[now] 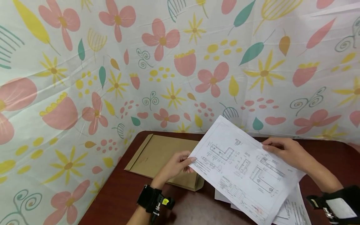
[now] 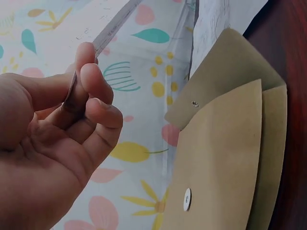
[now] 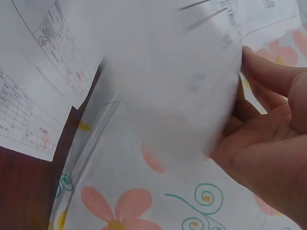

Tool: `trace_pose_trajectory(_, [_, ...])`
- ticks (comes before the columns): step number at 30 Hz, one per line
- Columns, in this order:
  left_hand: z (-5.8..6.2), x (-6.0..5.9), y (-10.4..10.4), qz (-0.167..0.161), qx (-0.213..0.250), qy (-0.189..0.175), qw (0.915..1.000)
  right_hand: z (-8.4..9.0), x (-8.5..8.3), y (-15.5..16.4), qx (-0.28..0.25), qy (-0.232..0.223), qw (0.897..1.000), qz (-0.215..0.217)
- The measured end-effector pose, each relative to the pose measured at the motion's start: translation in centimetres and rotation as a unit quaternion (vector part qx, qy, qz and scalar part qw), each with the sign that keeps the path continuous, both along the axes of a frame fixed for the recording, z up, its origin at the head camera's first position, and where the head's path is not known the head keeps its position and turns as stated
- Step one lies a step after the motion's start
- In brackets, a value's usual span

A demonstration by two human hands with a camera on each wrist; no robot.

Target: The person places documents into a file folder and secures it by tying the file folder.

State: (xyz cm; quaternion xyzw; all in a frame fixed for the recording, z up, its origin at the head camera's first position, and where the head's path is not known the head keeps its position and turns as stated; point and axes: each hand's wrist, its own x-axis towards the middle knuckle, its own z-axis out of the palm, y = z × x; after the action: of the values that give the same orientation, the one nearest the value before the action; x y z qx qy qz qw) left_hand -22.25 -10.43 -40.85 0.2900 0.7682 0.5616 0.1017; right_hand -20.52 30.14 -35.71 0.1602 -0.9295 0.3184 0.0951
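A sheet of paper printed with technical drawings [image 1: 239, 165] is held up, tilted, over the table between both hands. My left hand [image 1: 178, 164] pinches its left edge between thumb and fingers; in the left wrist view the left hand [image 2: 62, 124] shows its other fingers curled beneath. My right hand [image 1: 287, 154] grips the far right edge, thumb on the printed face. The right wrist view has the right hand [image 3: 268, 115] at the side of the sheet, whose near part is blurred. Under it lie more printed sheets [image 1: 295, 206], partly covered.
A brown paper envelope [image 1: 166, 150] lies left of the sheets on the dark red-brown table [image 1: 112, 200]. Its flap [image 2: 230, 72] stands unfastened, with a white button [image 2: 187, 199] on the body. A flower-patterned cloth [image 1: 168, 93] hangs behind and to the left.
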Motion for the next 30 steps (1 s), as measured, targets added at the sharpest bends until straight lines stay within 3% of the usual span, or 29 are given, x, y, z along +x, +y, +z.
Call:
trace_pose_trajectory(8, [-0.4, 0.4, -0.5, 0.037, 0.028, 0.008, 0.9989, 0.9, -0.1, 0.9, -0.001, -0.016, 0.998, -0.064])
trace_pose_trajectory(15, [-0.9, 0.5, -1.0, 0.054, 0.057, 0.023, 0.9967, 0.8, -0.2, 2.0, -0.062, -0.041, 0.993, -0.093])
trace_pose_trajectory(24, [-1.0, 0.4, -0.9, 0.123, 0.095, 0.013, 0.9877, 0.1, 0.3, 2.5, -0.103, -0.068, 0.991, -0.054])
trace_pose_trajectory(30, [-1.1, 0.4, -0.6, 0.145, 0.124, -0.005, 0.9817, -0.3, 0.7, 1.8, -0.136, -0.098, 0.985, -0.049])
